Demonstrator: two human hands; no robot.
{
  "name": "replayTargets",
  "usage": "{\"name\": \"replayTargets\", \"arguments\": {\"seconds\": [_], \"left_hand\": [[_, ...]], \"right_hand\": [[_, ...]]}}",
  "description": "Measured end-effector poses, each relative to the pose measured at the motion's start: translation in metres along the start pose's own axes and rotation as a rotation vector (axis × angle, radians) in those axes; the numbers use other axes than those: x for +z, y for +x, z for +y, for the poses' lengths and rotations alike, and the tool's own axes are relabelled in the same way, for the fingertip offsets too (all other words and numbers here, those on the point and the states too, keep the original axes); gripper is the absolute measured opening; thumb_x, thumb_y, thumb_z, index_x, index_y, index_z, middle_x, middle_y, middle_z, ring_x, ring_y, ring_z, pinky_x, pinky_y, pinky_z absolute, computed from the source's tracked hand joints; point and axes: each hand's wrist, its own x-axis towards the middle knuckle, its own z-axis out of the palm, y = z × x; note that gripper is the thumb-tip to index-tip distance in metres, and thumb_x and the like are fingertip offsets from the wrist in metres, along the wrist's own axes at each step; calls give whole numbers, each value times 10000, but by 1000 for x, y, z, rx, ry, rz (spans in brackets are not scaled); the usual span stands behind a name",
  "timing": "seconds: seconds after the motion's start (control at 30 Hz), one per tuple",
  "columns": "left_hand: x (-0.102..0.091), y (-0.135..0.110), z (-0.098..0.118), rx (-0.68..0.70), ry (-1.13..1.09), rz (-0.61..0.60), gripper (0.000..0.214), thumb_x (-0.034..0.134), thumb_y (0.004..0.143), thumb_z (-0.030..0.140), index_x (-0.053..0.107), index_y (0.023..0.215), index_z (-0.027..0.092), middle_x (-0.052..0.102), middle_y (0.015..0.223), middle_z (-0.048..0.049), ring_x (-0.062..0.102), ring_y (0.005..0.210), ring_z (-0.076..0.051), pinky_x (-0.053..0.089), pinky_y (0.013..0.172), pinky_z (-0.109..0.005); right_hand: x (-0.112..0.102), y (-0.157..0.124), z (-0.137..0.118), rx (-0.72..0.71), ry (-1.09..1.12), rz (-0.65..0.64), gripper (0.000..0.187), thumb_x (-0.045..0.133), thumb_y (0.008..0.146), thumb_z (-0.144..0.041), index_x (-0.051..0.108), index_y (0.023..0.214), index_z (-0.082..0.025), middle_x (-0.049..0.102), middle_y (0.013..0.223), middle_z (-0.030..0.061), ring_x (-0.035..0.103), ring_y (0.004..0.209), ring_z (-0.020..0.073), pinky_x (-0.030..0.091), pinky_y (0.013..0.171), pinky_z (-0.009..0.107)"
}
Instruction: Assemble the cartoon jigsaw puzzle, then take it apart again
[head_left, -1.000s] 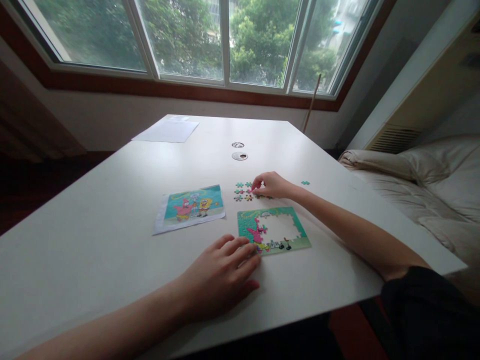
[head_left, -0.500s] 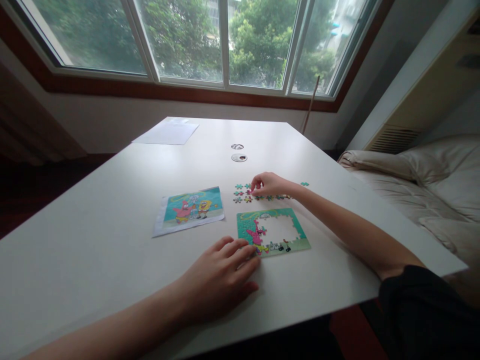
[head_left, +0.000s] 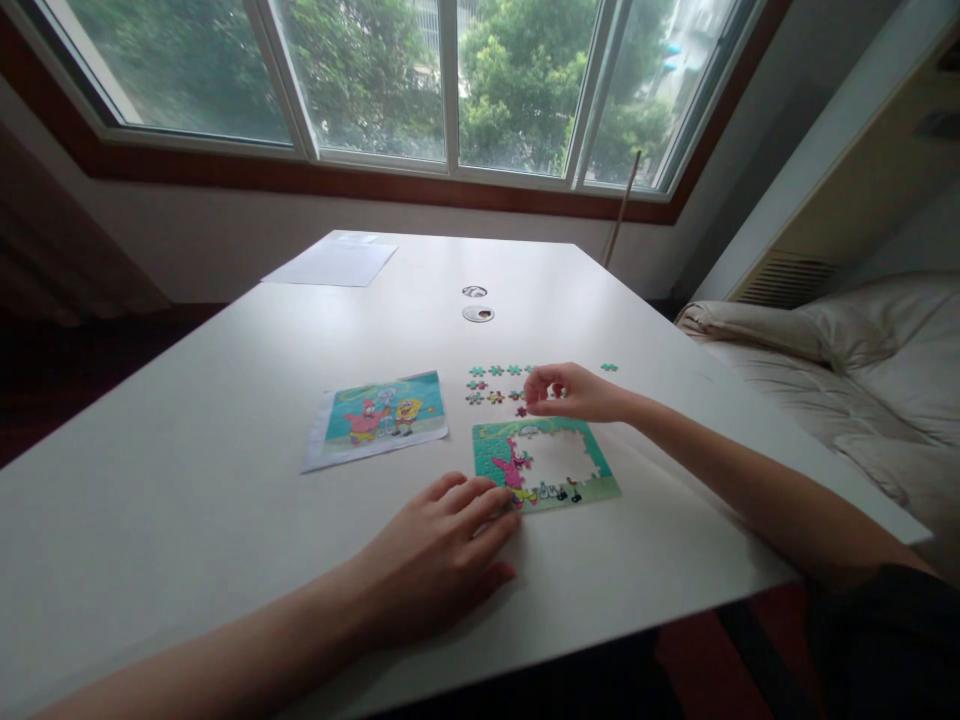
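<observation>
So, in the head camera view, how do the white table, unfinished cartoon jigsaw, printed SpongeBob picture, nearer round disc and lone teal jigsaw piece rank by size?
Largest to smallest:
1. White table
2. Unfinished cartoon jigsaw and printed SpongeBob picture: too alike to rank
3. Nearer round disc
4. Lone teal jigsaw piece

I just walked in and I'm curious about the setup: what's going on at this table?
A person is working on a jigsaw puzzle with a gap in its middle. The right hand pinches a pink puzzle piece just beyond the puzzle's far edge, by rows of loose pieces. The left hand has its fingertips at the puzzle's near left corner. A printed cartoon picture lies to the left.
</observation>
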Motion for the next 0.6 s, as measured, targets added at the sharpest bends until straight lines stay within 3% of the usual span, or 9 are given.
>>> {"name": "replayTargets", "arguments": {"seconds": [0.23, 0.4, 0.6], "left_hand": [[1, 1, -1, 26, -6, -30, 303, 472, 882, 295, 531, 1153, 173, 563, 1211, -89, 534, 1027, -234, 407, 884, -383], [0, 2, -1, 50, -29, -33, 286, 462, 885, 280, 536, 1137, 167, 569, 1209, -86, 531, 1046, -227, 409, 891, -369], [1, 0, -2, 50, -28, -42, 292, 456, 887, 280, 530, 1147, 170, 563, 1224, -82, 529, 1053, -238, 406, 894, -379]], "right_hand": [[20, -41, -25, -37, 91, -130, 207, 593, 803, -339, 640, 887, -155, 674, 837, 36, 592, 762, 117, 445, 689, 235], [32, -39, -32, -27, 145, -141, 161, 590, 808, -290, 648, 874, -154, 677, 878, 39, 593, 778, 111, 456, 681, 224], [34, -35, -36, -45, 18, -93, 109, 604, 802, -256, 658, 831, -167, 687, 849, 31, 585, 762, 118, 449, 689, 236]]}}
